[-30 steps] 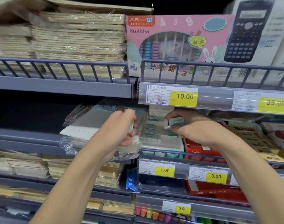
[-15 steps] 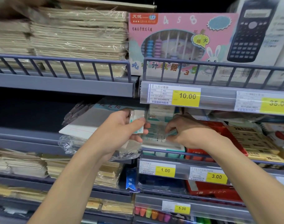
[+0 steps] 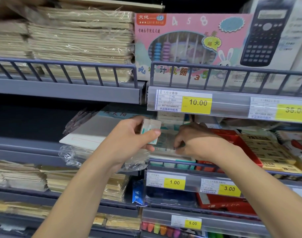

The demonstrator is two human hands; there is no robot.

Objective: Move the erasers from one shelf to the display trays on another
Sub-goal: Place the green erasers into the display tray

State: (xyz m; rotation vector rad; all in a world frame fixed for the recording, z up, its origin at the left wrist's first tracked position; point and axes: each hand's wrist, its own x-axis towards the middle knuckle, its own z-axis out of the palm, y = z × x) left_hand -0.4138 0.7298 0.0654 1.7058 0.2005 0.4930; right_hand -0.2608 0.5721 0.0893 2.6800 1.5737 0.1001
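Erasers [image 3: 151,132], a small white-and-green stack, sit in the left hand [image 3: 129,143], thumb across the front, fingers curled behind. Left of it a wrapped white pad [image 3: 88,134] juts off the shelf. Overhead the price rail [image 3: 229,105] hides the tray's far end. The right hand [image 3: 196,141] reaches palm down into the display tray [image 3: 172,158], fingertips pinching an eraser there. A red tray [image 3: 241,143] adjoins on the right.

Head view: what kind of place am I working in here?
Most likely a stationery aisle in a shop. Yellow price tags line the shelf rails, a boxed abacus toy and a calculator box stand above, and stacked notebooks fill the left shelf.
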